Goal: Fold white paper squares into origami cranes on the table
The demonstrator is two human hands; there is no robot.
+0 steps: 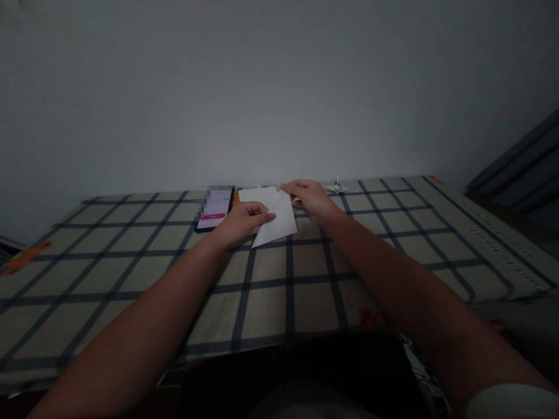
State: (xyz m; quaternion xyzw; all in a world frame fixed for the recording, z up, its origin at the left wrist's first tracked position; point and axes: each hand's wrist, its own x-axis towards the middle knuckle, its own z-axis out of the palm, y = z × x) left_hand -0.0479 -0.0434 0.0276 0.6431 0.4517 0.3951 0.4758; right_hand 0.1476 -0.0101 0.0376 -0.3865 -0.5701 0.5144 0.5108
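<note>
Between my hands is a sheet of white paper (283, 216), partly folded over, with its lower corner pointing toward me. My left hand (247, 221) pinches its left side, thumb lying on top of the paper. At the upper right edge, my right hand (309, 196) has thumb and fingers closed on the paper's corner. Just left of my left hand lies a phone (213, 209) with its screen lit and a pink button showing. Beyond my right hand sits a small white folded-paper piece (338, 187); its exact shape is hard to make out.
A checked cloth (144, 267) covers the table, with orange patches (28, 258) at its left edge. Behind it rises a plain grey wall (279, 87). A dark ridged object (519, 169) stands at the far right.
</note>
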